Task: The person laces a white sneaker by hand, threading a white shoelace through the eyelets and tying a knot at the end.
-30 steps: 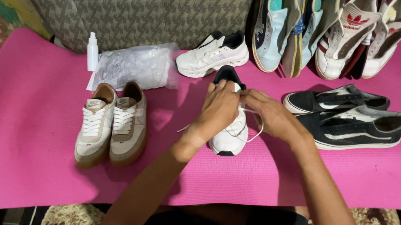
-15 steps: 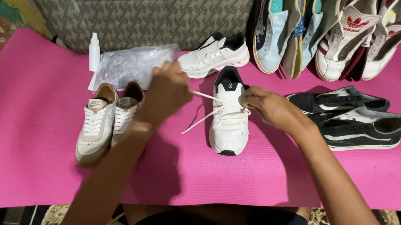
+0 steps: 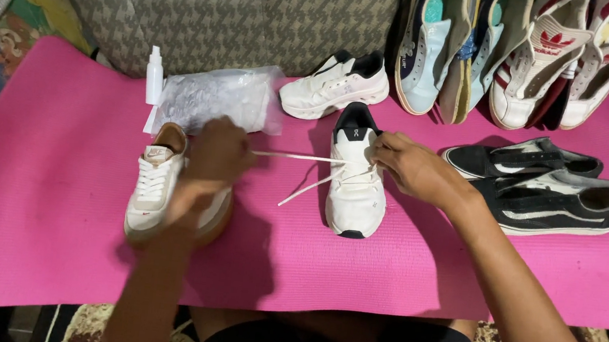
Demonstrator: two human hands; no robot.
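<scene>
- Pulling a white lace (image 3: 297,156) taut, the left hand (image 3: 216,155) pinches its end.
- Right hand (image 3: 410,165) fingers grip the laces on the white shoe (image 3: 355,178) with a black collar.

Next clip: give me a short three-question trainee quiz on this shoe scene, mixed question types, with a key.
1. True or false: the left hand holds a white lace pulled out sideways from the white shoe.
2. Which lies nearest the right hand? A) spray bottle B) white shoe C) plastic bag
3. What colour is the mat under the shoes?

Key: 1 true. 2 B, the right hand rests at the white shoe's lacing. 3 pink.
</scene>
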